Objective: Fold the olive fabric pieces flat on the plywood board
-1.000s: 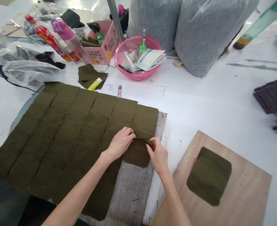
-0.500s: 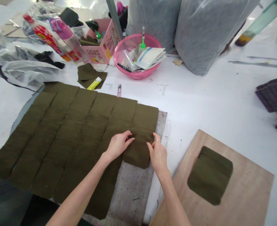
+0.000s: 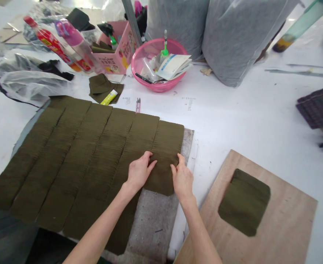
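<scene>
Dark olive fabric pieces (image 3: pixel 95 146) lie in overlapping rows on a grey board (image 3: pixel 157 216). At the near end of the rightmost row, both hands hold the top fabric piece (image 3: pixel 161 179) by its sides. My left hand (image 3: pixel 139 170) is closed at its left edge, thumb and forefinger curled together. Its right edge is between the thumb and fingers of my right hand (image 3: pixel 182 178). The fingertips partly hide the edges they grip. A single olive pocket-shaped piece (image 3: pixel 245 201) lies flat on the wooden board (image 3: pixel 290 216) to the right.
Beyond the rows are pink thread snips (image 3: pixel 138 105), a yellow tube (image 3: pixel 109 97) on olive scraps and a pink basin (image 3: pixel 161 87) of small items. Bottles (image 3: pixel 51 42) and a pink box (image 3: pixel 109 62) stand at back left. Large grey bags (image 3: pixel 230 40) stand behind.
The left hand and forearm have shifted slightly to the right. Both hands stay at the sides of the same fabric piece, and the view has moved a little.
</scene>
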A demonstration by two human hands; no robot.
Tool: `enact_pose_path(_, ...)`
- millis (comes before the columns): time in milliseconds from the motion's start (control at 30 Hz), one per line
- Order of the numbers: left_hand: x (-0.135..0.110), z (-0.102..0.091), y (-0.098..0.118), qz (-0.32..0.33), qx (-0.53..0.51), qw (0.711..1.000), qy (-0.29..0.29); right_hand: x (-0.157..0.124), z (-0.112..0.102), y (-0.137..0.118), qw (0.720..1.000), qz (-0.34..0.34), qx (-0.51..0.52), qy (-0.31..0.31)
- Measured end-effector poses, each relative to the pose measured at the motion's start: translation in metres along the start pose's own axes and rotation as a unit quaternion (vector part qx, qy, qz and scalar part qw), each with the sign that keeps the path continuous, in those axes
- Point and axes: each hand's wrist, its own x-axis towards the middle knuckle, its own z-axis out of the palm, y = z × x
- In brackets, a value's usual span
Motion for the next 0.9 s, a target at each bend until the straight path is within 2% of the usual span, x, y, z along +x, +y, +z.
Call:
enact_pose_path(67, -0.006, 0.003, 0.005, 0.037, 0.023, 0.997, 0.070, 0.001, 0.001, -0.001, 1.000, 0.006, 0.012, 0.007)
enact_pose_path(133, -0.015, 0.009, 0.011, 0.093, 0.009, 0.990, 0.102, 0.000, -0.001, -0.005, 0.999, 0.016, 0.028, 0.006)
enact_pose_path(233, -0.030, 0.021, 0.021, 0.157, -0.048, 0.985, 0.061, -0.002, -0.008, -0.011, 0.998, 0.027, 0.056, -0.022)
enact_pose_path(400, -0.044, 0.051, 0.031, 0.154, -0.075, 0.984, 0.045, -0.016, -0.008, -0.004, 0.993, 0.033, 0.110, -0.024)
enact_pose_path(467, -0.048, 0.054, 0.036, 0.162, -0.079, 0.983, 0.036, -0.034, -0.007, 0.004, 0.989, 0.036, 0.139, -0.025)
enact_pose_path(567, -0.050, 0.045, 0.048, 0.157, -0.090, 0.983, 0.024, -0.069, -0.014, 0.020, 0.986, 0.057, 0.154, -0.035)
enact_pose_path(633, -0.050, 0.037, 0.057, 0.135, -0.102, 0.986, 0.015, -0.091, -0.029, 0.037, 0.983, 0.071, 0.168, -0.032)
enact_pose_path(700, -0.049, 0.032, 0.064, 0.115, -0.108, 0.987, 0.007, -0.106, -0.052, 0.061, 0.980, 0.081, 0.180, -0.001)
enact_pose_path(800, -0.049, 0.032, 0.067, 0.105, -0.115, 0.988, 0.010, -0.113, -0.094, 0.113, 0.975, 0.119, 0.146, 0.114)
enact_pose_path(900, -0.049, 0.031, 0.065, 0.103, -0.132, 0.985, 0.039, -0.102, -0.128, 0.172, 0.960, 0.171, 0.068, 0.211)
